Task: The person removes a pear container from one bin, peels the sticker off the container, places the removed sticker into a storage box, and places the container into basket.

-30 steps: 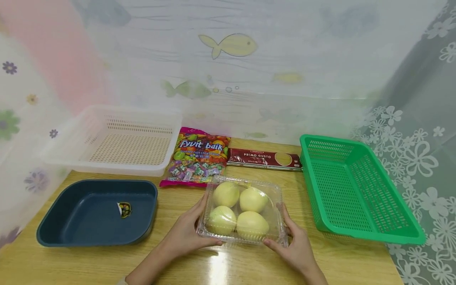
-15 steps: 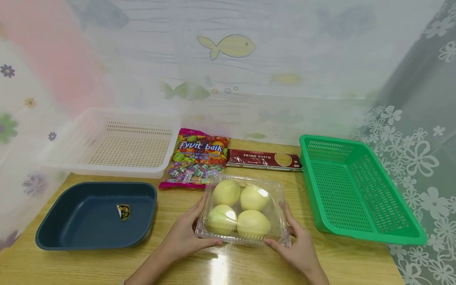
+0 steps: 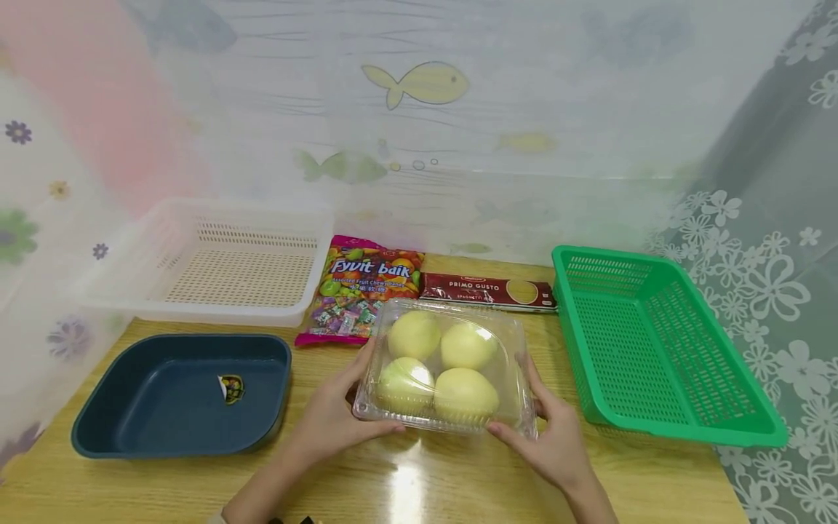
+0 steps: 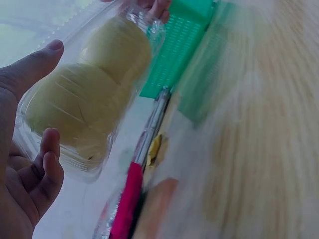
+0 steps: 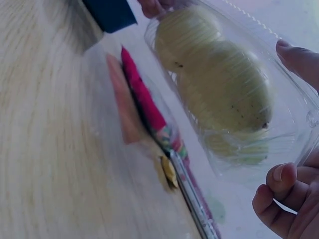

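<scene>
A clear plastic clamshell box with several round, pale yellow-green fruits inside is held between both hands. My left hand grips its left side, thumb along the near edge; in the left wrist view, that hand's fingers curl under the side. On the right side, my right hand grips the box with its thumb at the near corner. Both wrist views show the box raised off the wooden table. The lid is down over the fruits, and the far edge hides part of a candy bag.
A red spaghetti pack lies beyond the box. To the left stand a dark blue basin with a sticker inside and a white basket behind it. A green basket stands at right. Patterned curtains hang around the table.
Both hands have carried the box a little higher in the head view, over more of the candy bag. The basin, baskets and packs keep their places.
</scene>
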`<state>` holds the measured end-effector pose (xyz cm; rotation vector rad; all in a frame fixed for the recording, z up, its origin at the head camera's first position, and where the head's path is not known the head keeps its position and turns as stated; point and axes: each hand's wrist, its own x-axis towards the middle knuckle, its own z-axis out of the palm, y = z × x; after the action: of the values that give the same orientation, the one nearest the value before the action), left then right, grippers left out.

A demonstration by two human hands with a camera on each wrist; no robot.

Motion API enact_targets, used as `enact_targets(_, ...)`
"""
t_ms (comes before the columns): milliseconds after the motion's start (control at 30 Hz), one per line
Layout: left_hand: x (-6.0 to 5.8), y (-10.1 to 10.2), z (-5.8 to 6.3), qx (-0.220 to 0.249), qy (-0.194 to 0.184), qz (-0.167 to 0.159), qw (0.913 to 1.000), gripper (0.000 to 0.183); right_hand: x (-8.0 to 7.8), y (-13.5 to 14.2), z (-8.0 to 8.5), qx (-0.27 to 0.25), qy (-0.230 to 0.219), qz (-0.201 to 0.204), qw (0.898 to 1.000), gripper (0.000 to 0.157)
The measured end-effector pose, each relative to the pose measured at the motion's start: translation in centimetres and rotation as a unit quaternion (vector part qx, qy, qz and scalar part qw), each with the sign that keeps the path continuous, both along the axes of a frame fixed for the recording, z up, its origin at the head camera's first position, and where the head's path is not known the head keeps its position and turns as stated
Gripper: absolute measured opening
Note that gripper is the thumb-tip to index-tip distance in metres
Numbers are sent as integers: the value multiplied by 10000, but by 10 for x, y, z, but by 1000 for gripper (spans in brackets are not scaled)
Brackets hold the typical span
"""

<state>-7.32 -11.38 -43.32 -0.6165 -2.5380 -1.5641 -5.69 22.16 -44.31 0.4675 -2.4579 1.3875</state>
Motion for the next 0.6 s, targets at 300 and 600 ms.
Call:
enact_targets(300, -4, -3, 13, -197, 57, 83, 9998, 123, -6, -4, 10, -83, 100, 17, 9999, 105)
enact_targets(600, -10, -10, 27, -120, -52, 78, 9999, 120, -14, -10, 29, -128, 83, 80, 9999, 102)
